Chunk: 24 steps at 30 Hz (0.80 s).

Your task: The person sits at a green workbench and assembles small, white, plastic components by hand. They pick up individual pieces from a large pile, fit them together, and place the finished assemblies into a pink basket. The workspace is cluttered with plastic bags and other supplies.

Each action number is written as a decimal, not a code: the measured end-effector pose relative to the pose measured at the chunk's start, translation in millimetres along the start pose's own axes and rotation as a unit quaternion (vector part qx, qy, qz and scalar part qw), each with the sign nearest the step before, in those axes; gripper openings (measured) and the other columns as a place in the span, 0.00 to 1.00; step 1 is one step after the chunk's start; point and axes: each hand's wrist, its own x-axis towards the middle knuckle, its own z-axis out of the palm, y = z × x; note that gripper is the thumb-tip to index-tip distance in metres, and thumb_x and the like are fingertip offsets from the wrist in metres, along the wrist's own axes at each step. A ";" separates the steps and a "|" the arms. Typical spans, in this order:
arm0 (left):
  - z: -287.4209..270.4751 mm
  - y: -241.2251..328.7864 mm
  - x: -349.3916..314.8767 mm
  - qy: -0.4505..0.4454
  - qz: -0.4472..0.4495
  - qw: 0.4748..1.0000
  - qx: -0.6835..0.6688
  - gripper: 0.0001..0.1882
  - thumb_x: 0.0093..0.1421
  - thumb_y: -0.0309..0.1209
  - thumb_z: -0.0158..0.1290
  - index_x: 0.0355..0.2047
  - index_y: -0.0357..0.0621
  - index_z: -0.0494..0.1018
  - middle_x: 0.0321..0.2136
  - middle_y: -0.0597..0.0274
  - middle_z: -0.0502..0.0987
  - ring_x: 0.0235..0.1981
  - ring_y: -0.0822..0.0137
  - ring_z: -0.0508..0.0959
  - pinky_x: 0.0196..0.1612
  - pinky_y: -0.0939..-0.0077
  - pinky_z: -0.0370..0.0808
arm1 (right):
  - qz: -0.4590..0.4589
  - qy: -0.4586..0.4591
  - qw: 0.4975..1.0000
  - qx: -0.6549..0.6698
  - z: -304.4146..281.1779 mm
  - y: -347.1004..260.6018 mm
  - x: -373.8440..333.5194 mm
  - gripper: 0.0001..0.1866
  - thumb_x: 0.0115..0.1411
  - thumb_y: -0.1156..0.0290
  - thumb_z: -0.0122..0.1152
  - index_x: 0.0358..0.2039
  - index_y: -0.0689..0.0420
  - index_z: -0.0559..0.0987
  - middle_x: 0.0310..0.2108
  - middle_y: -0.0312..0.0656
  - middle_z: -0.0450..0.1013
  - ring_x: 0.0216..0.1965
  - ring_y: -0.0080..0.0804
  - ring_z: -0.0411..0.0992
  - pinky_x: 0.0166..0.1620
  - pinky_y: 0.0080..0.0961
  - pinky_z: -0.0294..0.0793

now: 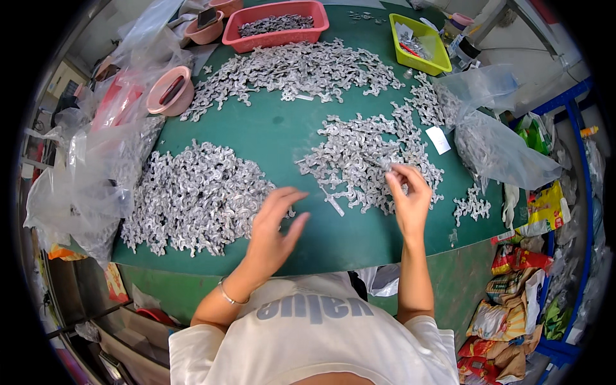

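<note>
My left hand (pixel 271 232), a bracelet at its wrist, hovers at the right edge of a big heap of small grey metal parts (pixel 196 199). Its fingers are apart and nothing shows in them. Over the looser pile of like parts (pixel 350 151) on the right, my right hand (pixel 412 199) has thumb and forefinger pinched on a small grey metal part (pixel 385 164), which partly blends into the pile behind it. A narrow clear strip (pixel 333 203) lies beside that pile's left edge.
The green table (pixel 269 128) also bears a wide spread of parts (pixel 289 67) at the back, a red basin (pixel 276 43), a yellow-green basket (pixel 443 63), a pink bowl (pixel 183 102), and a white slip (pixel 438 140). Plastic bags (pixel 83 186) crowd the left, another bag (pixel 494 147) the right.
</note>
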 end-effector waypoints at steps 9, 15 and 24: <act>24.7 37.8 24.7 -0.093 -0.048 0.918 -0.383 0.20 0.47 0.13 0.52 0.43 0.32 0.68 0.39 0.55 0.68 0.36 0.71 0.72 0.40 0.80 0.71 | -0.082 -0.043 0.994 0.056 -11.9 -68.4 -33.4 0.12 0.38 0.85 0.63 0.27 0.63 0.77 0.26 0.41 0.69 0.28 0.29 0.68 0.31 0.20 0.66; 22.5 37.2 22.5 -0.089 -0.055 0.908 -0.405 0.15 0.48 0.15 0.53 0.38 0.31 0.71 0.35 0.56 0.71 0.32 0.72 0.73 0.38 0.81 0.72 | -0.049 -0.043 0.990 0.122 -13.3 -75.9 -35.7 0.11 0.37 0.87 0.63 0.25 0.65 0.76 0.27 0.43 0.71 0.29 0.29 0.68 0.32 0.20 0.67; 28.2 34.2 21.6 -0.113 -0.202 0.853 -0.468 0.09 0.55 0.29 0.52 0.24 0.34 0.72 0.18 0.65 0.72 0.18 0.79 0.70 0.23 0.87 0.67 | 0.076 -0.071 0.954 0.280 -14.7 -73.9 -44.1 0.05 0.45 0.87 0.58 0.24 0.67 0.73 0.24 0.44 0.70 0.25 0.25 0.68 0.29 0.18 0.67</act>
